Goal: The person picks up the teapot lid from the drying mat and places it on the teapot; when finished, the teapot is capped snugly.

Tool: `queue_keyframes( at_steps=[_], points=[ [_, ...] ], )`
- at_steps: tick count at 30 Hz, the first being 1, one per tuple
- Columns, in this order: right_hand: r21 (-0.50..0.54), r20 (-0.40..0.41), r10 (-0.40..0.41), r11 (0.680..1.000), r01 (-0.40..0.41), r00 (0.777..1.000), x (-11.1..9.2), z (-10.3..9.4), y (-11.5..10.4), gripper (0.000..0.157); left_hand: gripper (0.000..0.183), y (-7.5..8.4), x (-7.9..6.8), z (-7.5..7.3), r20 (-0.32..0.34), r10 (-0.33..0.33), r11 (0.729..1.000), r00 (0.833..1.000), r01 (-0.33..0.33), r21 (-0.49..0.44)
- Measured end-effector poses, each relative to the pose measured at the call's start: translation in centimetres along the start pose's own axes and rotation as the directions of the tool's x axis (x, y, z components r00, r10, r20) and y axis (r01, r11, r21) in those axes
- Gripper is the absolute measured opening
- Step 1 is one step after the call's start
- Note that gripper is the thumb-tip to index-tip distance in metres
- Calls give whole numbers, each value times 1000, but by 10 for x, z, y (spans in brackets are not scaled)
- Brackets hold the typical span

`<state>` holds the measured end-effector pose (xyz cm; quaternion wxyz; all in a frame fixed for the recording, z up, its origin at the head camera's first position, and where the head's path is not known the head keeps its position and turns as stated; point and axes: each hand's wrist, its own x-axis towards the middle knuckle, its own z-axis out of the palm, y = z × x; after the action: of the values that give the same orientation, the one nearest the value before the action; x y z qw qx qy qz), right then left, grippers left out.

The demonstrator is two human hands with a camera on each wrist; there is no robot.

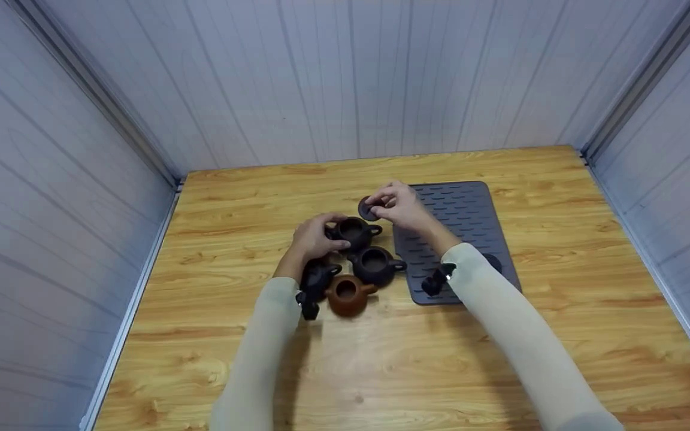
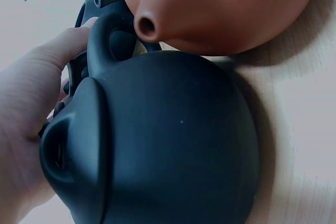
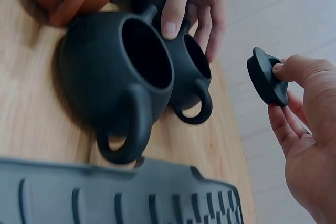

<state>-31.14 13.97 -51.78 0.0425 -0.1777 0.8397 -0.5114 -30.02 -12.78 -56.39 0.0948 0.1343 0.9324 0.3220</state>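
Note:
My right hand (image 1: 402, 208) pinches a round black teapot lid (image 3: 262, 80) by its knob, raised beyond the pots. With thumb on the near side and fingers on the far side, my left hand (image 1: 311, 237) holds the farthest black teapot (image 1: 358, 242), whose top is uncovered. Just nearer stands a second uncovered black teapot (image 3: 92, 72), its loop handle pointing right. Below my left wrist is a black teapot with its lid on (image 2: 178, 135), partly hidden by the arm in the head view. A reddish-brown teapot (image 1: 348, 306), also uncovered, stands nearest me.
A grey ridged mat (image 1: 456, 206) lies right of the teapots, under my right forearm. On it a dark round object (image 1: 493, 261) is partly hidden by the sleeve. White panel walls (image 1: 345, 78) enclose the wooden table (image 1: 231, 227) at the back and sides.

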Motion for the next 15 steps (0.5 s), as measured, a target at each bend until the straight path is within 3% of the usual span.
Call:
queue_keyframes(
  at_steps=[8,15],
  points=[
    [14,22,-4,1000,4,1000,6,13,-14,20,69,-37,25,18,-26,42,999,999,-41,14],
    [10,29,-32,999,31,999,11,24,-15,20,68,-10,11,5,10,-10,1000,1000,9,13]
  ],
)
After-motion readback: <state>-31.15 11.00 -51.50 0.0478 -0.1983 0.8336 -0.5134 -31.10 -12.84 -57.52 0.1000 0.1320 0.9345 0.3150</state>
